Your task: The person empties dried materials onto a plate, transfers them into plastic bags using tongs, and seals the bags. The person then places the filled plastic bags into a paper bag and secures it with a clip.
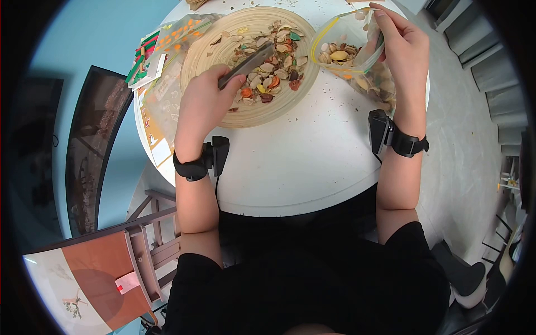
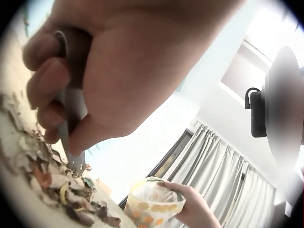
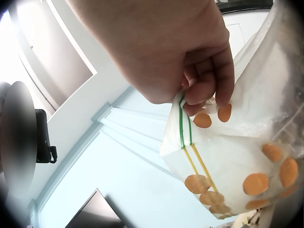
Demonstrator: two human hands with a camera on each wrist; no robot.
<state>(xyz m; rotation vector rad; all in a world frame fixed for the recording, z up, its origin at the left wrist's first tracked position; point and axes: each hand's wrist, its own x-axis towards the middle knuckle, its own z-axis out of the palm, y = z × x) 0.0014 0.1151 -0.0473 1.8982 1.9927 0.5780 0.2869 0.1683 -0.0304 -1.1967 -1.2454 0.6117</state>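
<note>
A round woven tray [image 1: 262,114] bears dried petals and shells [image 1: 268,70] in cream, orange, yellow and green. The left hand [image 1: 206,100] grips a grey metal utensil [image 1: 245,66] whose far end rests among the petals; in the left wrist view that tip [image 2: 76,161] looks slotted or toothed. At the right, the right hand [image 1: 403,53] pinches the rim of a zip bag [image 1: 357,33] with orange dots, its mouth spread apart. Petals and shells [image 1: 340,54] lie inside the bag. The right wrist view shows the fingers [image 3: 199,90] on the bag's green-striped edge.
Another dotted bag [image 1: 181,32] lies by the tray's left edge, near red and green items [image 1: 146,58]. Small crumbs dot the white round table [image 1: 290,173]. A chair [image 1: 159,245] stands at the lower left, grey curtains [image 1: 491,72] at the right.
</note>
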